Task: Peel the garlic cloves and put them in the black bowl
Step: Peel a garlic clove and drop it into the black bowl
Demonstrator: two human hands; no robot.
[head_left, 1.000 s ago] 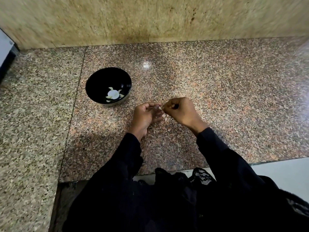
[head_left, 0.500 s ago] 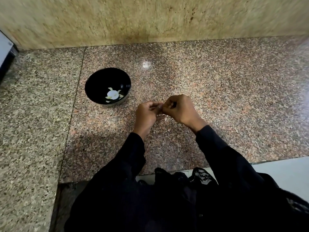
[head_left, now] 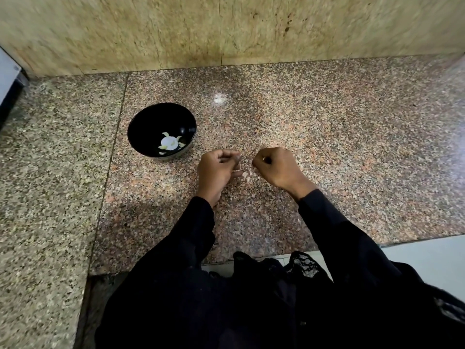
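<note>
From my head view I count one black bowl (head_left: 161, 130) on the granite bench (head_left: 327, 137), and inside it one white peeled garlic clove (head_left: 168, 143) with a few pale scraps around it. Right of the bowl are my two hands, slightly apart. My left hand (head_left: 217, 169), just beside the bowl, has its fingers curled, pinching something small I cannot make out. My right hand (head_left: 278, 165), farther right, is fisted; what it grips is hidden.
</note>
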